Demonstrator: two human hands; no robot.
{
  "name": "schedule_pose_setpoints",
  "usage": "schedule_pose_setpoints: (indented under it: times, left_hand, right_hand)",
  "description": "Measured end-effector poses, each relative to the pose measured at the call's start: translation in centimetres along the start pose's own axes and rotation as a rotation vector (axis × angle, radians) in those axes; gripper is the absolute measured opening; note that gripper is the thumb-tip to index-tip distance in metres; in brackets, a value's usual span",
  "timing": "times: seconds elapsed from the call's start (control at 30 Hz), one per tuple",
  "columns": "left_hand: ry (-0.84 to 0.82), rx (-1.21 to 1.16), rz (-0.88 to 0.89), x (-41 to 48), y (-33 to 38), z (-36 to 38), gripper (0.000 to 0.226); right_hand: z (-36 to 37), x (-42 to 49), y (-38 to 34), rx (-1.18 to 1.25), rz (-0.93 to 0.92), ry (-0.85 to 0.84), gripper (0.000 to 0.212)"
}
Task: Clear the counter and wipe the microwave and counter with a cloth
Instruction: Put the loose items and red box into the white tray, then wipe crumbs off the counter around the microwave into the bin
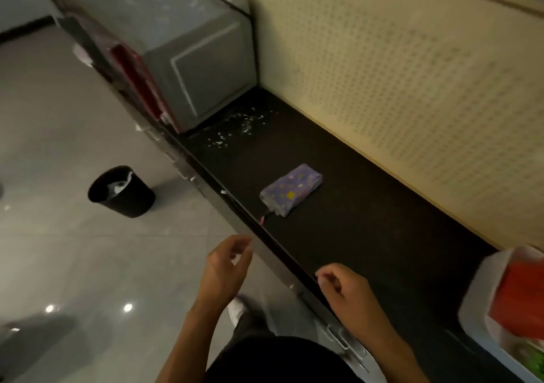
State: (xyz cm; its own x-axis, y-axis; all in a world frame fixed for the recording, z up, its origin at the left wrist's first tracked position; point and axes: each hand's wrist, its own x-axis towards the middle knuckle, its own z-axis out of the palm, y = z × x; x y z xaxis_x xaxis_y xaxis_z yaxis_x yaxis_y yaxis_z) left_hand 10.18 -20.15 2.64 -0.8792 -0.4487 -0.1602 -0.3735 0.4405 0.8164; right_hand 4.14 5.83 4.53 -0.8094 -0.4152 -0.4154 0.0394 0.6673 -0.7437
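Purple cloth [290, 189], folded, lies on the black bench [368, 229] roughly midway between the microwave [188, 67] and my grips, touched by neither. I see my left grip [226, 267] just off the bench's front edge over the floor [73, 250] and my right grip [347, 291] above that edge, both loosely curled, holding nothing. White crumbs [241, 126] lie scattered beside the microwave.
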Motion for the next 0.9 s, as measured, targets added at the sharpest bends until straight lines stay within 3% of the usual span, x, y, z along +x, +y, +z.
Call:
schedule_pose_setpoints:
  times: [0.23, 0.37, 0.6, 0.9]
  left_hand:
    - [0.177, -0.063, -0.172, 4.5, -8.9, -12.6, 0.014]
    - [0.319, -0.123, -0.292, 5.1, -13.1, -17.5, 0.015]
    - [0.392, -0.163, -0.487, 9.1, -19.2, -23.7, 0.013]
    - [0.471, -0.264, -0.665, 21.9, -25.2, -34.4, 0.011]
  right_hand:
    - [11.0, 10.1, -12.1, -0.134, -0.165, -0.129, 0.011]
    - [15.6, 14.8, -17.9, -0.235, -0.212, -0.3, 0.012]
    - [23.4, 25.1, -26.4, -0.345, -0.318, -0.463, 0.007]
    - [33.2, 40.8, -39.3, -0.325, -0.38, -0.551, 0.006]
